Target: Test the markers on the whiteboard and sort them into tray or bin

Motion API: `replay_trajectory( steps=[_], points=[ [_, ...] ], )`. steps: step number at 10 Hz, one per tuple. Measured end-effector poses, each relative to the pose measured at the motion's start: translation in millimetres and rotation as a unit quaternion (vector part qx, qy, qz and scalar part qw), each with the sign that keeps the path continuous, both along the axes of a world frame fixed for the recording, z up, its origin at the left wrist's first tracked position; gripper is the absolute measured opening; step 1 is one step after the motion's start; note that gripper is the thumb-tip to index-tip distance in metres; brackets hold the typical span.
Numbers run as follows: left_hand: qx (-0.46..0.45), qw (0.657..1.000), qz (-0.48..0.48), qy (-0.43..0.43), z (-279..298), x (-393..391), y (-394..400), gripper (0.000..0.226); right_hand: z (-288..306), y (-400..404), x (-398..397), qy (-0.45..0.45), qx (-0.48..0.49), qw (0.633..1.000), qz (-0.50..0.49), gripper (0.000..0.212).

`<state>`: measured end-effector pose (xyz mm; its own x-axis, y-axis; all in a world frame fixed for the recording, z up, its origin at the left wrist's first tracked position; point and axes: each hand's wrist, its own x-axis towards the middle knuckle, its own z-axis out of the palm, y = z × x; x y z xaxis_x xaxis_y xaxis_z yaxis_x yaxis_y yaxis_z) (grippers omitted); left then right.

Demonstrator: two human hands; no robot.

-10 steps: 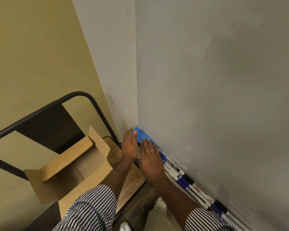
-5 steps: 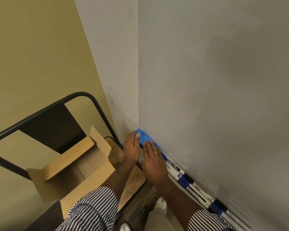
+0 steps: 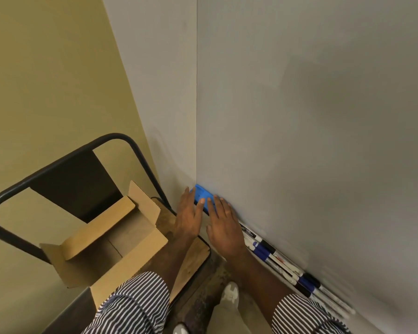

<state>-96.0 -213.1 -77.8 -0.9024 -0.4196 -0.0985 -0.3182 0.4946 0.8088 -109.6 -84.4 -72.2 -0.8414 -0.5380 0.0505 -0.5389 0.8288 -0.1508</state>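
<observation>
- Both my hands lie flat, fingers spread, on the blue eraser at the whiteboard corner: left hand on its left end, right hand on its right; neither closes around it.
- Several markers lie in a row along the whiteboard tray, just right of my right hand.
- One open cardboard box sits on the chair to my left.

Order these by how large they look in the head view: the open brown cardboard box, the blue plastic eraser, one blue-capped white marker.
1. Open brown cardboard box, clearly largest.
2 and 3. Blue plastic eraser and blue-capped white marker: unsure. Fingers of the left hand and right hand hide part of the eraser.
</observation>
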Motion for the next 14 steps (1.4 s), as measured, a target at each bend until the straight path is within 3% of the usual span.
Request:
replay_trajectory(
  steps=[5, 8, 12, 14],
  points=[
    [-0.106, 0.984, -0.135, 0.044, -0.5, 69.6, 37.9, 0.071, 31.4, 46.8, 71.0, -0.003, -0.008, 0.993, -0.117, 0.073],
    [-0.158, 0.963, -0.206, 0.074, 17.4, 107.0, 81.3, 0.073, 56.6, 104.9, 117.0, 0.012, -0.018, 0.987, -0.162, 0.077],
    [-0.253, 0.920, -0.274, 0.119, 62.3, 194.1, 155.2, 0.072, 85.2, 196.1, 225.4, 0.072, -0.006, 0.972, -0.222, 0.075],
    [-0.348, 0.873, -0.328, 0.092, 83.9, 254.4, 180.2, 0.073, 77.7, 232.5, 289.7, 0.124, -0.027, 0.958, -0.257, 0.072]
  ],
)
